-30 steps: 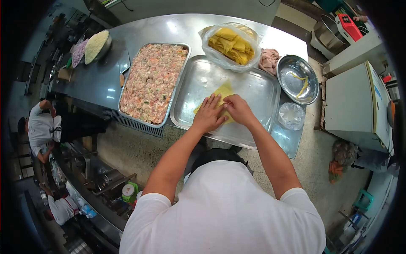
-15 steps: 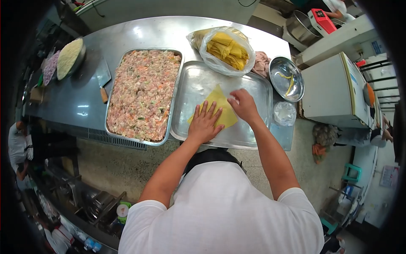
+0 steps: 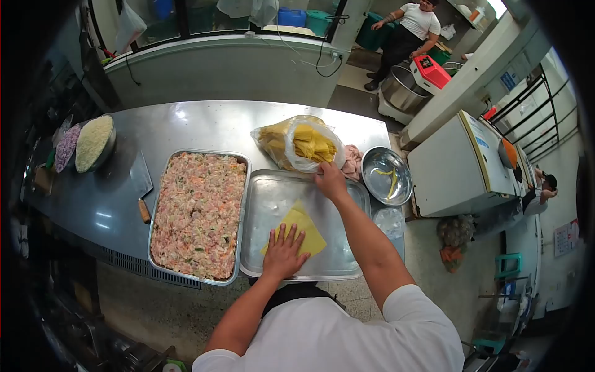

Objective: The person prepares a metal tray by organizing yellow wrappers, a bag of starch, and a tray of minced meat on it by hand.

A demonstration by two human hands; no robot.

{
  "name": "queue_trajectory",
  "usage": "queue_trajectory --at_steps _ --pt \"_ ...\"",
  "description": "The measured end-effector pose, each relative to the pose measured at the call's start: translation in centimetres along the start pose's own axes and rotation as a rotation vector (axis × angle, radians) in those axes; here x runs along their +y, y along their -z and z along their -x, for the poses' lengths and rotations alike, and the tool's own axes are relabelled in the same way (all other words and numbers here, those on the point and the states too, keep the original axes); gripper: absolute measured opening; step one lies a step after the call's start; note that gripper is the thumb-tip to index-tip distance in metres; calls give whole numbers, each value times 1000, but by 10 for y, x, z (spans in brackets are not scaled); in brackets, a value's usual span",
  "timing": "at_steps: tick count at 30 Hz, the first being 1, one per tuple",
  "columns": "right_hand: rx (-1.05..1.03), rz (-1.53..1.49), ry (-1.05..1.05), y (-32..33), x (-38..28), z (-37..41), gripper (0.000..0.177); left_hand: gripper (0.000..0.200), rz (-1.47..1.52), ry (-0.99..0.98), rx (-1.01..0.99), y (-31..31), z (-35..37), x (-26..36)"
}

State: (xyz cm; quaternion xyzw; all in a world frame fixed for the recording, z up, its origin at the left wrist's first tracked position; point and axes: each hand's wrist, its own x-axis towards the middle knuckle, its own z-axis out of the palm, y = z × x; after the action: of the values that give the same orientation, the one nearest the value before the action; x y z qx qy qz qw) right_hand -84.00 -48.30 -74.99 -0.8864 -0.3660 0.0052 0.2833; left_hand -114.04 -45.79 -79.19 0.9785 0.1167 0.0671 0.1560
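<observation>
My left hand (image 3: 283, 253) lies flat with fingers spread on a yellow square wrapper sheet (image 3: 308, 230) in an unfilled metal tray (image 3: 344, 257). My right hand (image 3: 330, 181) is at the near rim of a clear plastic bag (image 3: 273, 141), its fingers pinched together on the bag's edge. Folded yellow wrapper sheets (image 3: 312, 144) fill the bag's opening. Left of the tray stands a deep metal pan (image 3: 243, 214) full of raw minced filling (image 3: 197, 214) with orange and green bits.
A steel bowl (image 3: 372, 162) with yellow scraps, a pinkish cloth (image 3: 352, 162) and a small clear bag (image 3: 389, 222) sit at right. A cleaver (image 3: 141, 177) and a bowl of pale chopped food (image 3: 95, 144) lie left. A person (image 3: 416, 28) stands beyond, near a mixer (image 3: 404, 90).
My right hand has moved from beside the sheet, up and away to the plastic bag. My left hand stays on the sheet. The camera view has tilted up, showing more of the room.
</observation>
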Motion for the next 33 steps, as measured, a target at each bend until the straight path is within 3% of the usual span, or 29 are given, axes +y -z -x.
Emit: queue_trajectory --at_steps 6,7,10,13,16,19,21,24,25,28,30,33 --pt "112 62 194 -33 75 -34 14 73 -5 13 -37 -4 -1 1" --pt "70 1 148 -22 65 -31 14 73 3 17 -43 0 -4 0" --pt "177 47 365 -5 45 -5 16 72 -17 30 -6 -6 -5 -5" --pt "30 -111 219 7 31 42 16 72 7 15 -20 -6 -7 -4" --pt "-110 -205 104 22 -8 93 14 71 32 22 -72 -5 0 -5" --pt "-357 -62 203 22 -43 117 16 70 22 44 -114 4 12 -8" --pt "-335 -61 463 21 -82 134 14 68 22 48 -112 9 23 -12" --pt "-414 -207 608 3 -145 162 35 72 174 76 -292 28 29 -20" --pt "-453 -190 692 -10 -160 170 47 72 110 45 -163 18 32 -24" --pt "-441 -156 846 -37 -224 189 56 73 -83 -50 229 -29 37 -30" --pt "-374 -17 968 -58 -247 197 59 72 30 -14 166 -19 35 -26" --pt "-439 15 934 -68 -254 206 55 71 85 21 93 -14 35 -25"
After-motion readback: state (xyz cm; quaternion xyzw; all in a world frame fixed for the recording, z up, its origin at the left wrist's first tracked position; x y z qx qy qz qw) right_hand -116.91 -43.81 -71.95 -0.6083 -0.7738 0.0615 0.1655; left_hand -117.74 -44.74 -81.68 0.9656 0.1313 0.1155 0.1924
